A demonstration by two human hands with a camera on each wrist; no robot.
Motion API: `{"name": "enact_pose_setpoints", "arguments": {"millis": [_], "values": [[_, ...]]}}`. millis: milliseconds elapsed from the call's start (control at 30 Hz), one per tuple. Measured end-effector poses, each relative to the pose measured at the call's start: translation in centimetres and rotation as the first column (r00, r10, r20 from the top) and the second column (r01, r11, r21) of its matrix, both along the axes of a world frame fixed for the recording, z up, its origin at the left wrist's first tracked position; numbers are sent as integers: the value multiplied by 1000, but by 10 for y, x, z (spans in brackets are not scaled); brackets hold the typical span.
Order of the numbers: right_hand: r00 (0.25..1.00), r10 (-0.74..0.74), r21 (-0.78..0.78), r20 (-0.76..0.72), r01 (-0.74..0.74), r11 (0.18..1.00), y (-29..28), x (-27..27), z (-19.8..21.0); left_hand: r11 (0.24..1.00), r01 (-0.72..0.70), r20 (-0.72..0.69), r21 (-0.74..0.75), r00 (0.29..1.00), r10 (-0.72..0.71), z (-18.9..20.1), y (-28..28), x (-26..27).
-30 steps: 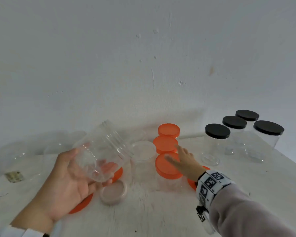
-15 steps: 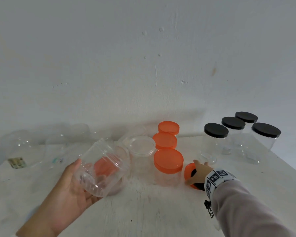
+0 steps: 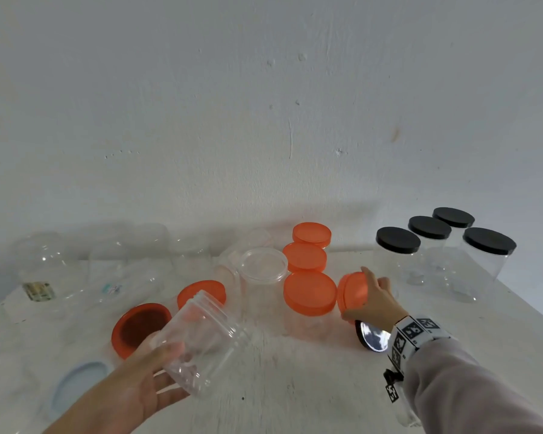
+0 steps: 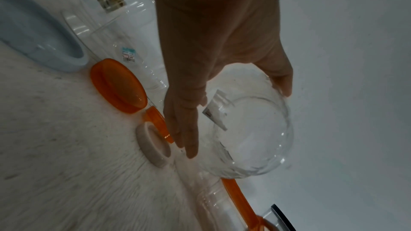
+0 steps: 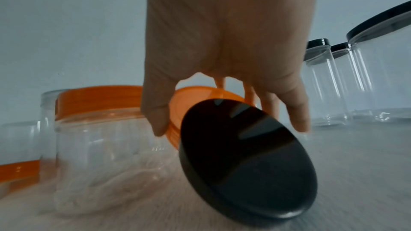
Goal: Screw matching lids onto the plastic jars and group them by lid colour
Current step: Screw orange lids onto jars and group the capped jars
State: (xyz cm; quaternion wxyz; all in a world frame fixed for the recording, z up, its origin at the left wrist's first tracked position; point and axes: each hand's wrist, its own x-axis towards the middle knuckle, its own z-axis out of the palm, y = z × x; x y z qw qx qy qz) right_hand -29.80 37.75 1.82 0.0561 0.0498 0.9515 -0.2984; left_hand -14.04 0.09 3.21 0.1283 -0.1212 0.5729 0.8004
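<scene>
Orange plastic now sits in our right hand [image 3: 370, 299]: its fingers and thumb grasp a loose orange lid [image 3: 353, 292], tipped on edge just beside the nearest orange-capped jar [image 3: 309, 303]. Half a second ago that hand was only reaching it low on the white table [image 3: 295, 386]; now the lid is lifted. A black lid [image 5: 246, 161] leans below the hand, seemingly dragged up with it. Our left hand [image 3: 138, 383] has lowered the open clear jar [image 3: 204, 343] it cradles, fingers curled round its base, mouth tilted up and away. Jar and lid are both in hand but well apart, so we judge capping comes next. Four black-lidded jars [image 3: 397, 255] stand grouped at the far right; two more orange lids [image 3: 140, 327] lie near the left hand.
</scene>
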Motion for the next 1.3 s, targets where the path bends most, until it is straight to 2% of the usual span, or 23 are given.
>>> {"name": "enact_pose_setpoints", "arguments": {"millis": [133, 267, 367, 467, 567, 700, 967, 1133, 1300], "values": [[982, 0, -125, -187, -23, 992, 4, 3, 10, 998, -1, -4, -58, 1000, 1, 0, 13, 1], [909, 40, -148, -416, -111, 983, -5, 13, 23, 994, 12, -9, -106, 1000, -13, 1, 27, 0], [876, 119, -167, -467, -219, 961, -22, 25, 36, 992, 18, -26, -124, 999, -22, 2, 41, -5], [876, 289, -169, -386, -375, 911, -43, 38, 48, 989, 70, -63, -128, 995, -79, 3, 53, -9], [871, 452, -273, -194, -491, 827, -61, 48, 58, 974, 115, -120, -193, 983, -140, 1, 63, -12], [806, 587, -206, 77, -563, 800, -73, 51, 66, 917, 192, -149, -349, 955, -257, -6, 69, -16], [745, 606, -99, 280, -605, 790, -76, 55, 71, 783, 266, -90, -563, 922, -378, -23, 77, -25], [738, 604, -61, 302, -617, 784, -76, 56, 67, 710, 308, -51, -633, 899, -435, -31, 78, -28], [723, 619, -18, 307, -646, 764, -79, 58, 63, 629, 359, -55, -689, 840, -540, -32, 76, -32]]}}
